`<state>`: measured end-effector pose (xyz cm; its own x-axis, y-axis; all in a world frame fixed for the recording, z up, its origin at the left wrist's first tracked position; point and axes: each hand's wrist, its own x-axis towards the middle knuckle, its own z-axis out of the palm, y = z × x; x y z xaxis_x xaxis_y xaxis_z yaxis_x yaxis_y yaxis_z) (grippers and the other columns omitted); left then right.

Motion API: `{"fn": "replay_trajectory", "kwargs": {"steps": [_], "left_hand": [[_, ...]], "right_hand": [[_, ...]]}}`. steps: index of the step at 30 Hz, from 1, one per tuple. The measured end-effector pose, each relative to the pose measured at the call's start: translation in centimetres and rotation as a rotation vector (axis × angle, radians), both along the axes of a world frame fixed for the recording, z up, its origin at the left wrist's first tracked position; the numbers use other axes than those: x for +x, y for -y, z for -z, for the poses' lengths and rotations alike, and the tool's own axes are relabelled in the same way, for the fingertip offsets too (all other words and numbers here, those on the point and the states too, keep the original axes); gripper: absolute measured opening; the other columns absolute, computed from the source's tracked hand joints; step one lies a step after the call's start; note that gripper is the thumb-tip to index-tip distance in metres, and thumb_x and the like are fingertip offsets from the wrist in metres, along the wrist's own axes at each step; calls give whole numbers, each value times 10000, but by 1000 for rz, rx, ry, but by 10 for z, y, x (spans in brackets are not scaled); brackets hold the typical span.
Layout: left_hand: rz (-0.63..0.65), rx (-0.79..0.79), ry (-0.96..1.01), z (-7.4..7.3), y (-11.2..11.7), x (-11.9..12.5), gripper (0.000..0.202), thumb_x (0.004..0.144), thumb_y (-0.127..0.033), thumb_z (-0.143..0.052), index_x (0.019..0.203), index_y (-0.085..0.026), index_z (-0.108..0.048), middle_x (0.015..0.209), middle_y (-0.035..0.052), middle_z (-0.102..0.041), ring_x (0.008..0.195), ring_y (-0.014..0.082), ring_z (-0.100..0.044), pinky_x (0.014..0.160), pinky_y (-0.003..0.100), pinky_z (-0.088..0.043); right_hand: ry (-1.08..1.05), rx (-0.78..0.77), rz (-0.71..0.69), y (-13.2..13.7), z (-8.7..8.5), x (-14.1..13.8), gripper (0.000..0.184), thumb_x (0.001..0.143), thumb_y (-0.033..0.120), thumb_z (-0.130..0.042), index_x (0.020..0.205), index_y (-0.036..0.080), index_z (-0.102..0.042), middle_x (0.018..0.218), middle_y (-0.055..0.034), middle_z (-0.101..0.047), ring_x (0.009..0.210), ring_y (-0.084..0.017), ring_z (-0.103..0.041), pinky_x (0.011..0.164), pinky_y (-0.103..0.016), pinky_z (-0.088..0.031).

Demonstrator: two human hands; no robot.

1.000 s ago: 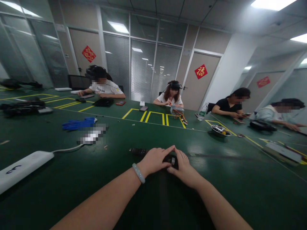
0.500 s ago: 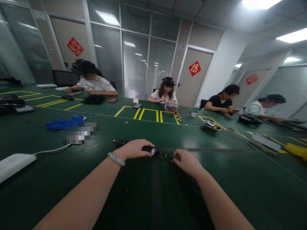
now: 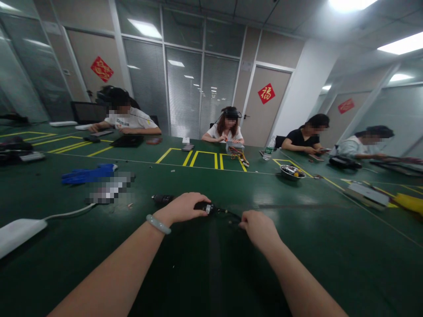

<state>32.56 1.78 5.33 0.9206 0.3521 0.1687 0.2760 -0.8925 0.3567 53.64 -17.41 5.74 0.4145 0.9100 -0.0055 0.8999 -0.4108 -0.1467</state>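
My left hand [image 3: 185,207] is wrapped over a black electric screwdriver [image 3: 161,199], a slim round body lying crosswise just above the green table or on it. Its narrow metal tip points left, and a pale label shows past my fingertips on the right. From the tail end a thin black cord [image 3: 234,214] runs to my right hand [image 3: 259,226], where thumb and fingers pinch it. A tiny shiny piece [image 3: 230,223] shows beside the cord near those fingertips; its kind is too small to tell. My palms hide the middle of the screwdriver and the cord's far part.
Blue gloves [image 3: 87,174] and a blurred-out flat item lie left, by a white power strip [image 3: 23,235] with its cable. A metal bowl [image 3: 292,172] of small parts and a bottle [image 3: 269,149] stand farther off. Several co-workers sit across the green table [image 3: 185,281].
My right hand has shifted slightly right and down, and more of the cord shows between it and the screwdriver. My left hand keeps its hold. The view has shifted a little.
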Motion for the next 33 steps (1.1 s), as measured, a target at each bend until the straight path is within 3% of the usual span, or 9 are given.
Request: {"fn": "replay_trajectory", "kwargs": {"steps": [4, 6, 11, 15, 24, 28, 33], "left_hand": [[54, -42, -47, -5, 3, 1, 449, 824, -499, -628, 1228, -311, -574, 1190, 14, -619, 1099, 226, -558, 965, 326, -384], [80, -64, -68, -7, 5, 1, 441, 827, -492, -623, 1229, -316, -573, 1210, 10, -611, 1113, 225, -553, 968, 322, -382], [63, -37, -92, -10, 12, 4, 432, 804, -473, -642, 1203, -318, -580, 1165, 8, -627, 1052, 224, -579, 925, 326, -409], [52, 12, -54, -11, 28, 11, 407, 776, -474, -661, 1143, -307, -599, 1110, 5, -638, 983, 223, -598, 843, 319, -444], [-9, 205, 24, 11, 69, 36, 148, 852, -311, -618, 969, -235, -569, 975, 19, -614, 918, 217, -587, 807, 353, -437], [-3, 248, 53, 15, 70, 41, 68, 862, -246, -586, 919, -222, -557, 915, 18, -608, 886, 212, -579, 776, 344, -429], [24, 174, 81, 18, 64, 39, 78, 851, -243, -599, 918, -228, -562, 910, 1, -612, 857, 188, -583, 769, 322, -439]], "right_hand": [[5, 362, 141, -6, 5, 23, 166, 885, 350, -541, 812, 258, -659, 893, -3, -656, 807, -166, -575, 626, -273, -335], [-48, 450, 155, -8, 7, 30, 168, 886, 353, -539, 824, 257, -663, 907, 1, -653, 823, -158, -572, 642, -269, -349], [-224, 385, 101, -12, 11, 30, 143, 844, 342, -587, 858, 262, -704, 912, 4, -659, 821, -157, -581, 692, -273, -388], [-218, 360, -55, -10, 6, 15, 184, 867, 316, -554, 941, 264, -714, 962, -2, -664, 904, -162, -580, 778, -283, -406], [-149, 280, -184, -9, 4, 0, 128, 845, 297, -592, 894, 256, -703, 934, -1, -656, 878, -151, -577, 784, -269, -393], [-127, 291, -206, -9, 6, -1, 106, 835, 296, -607, 875, 253, -695, 898, 1, -655, 859, -148, -577, 760, -263, -384], [-162, 307, -200, -8, 7, -4, 110, 823, 307, -614, 846, 243, -700, 891, -3, -665, 868, -154, -585, 779, -277, -385]]}}
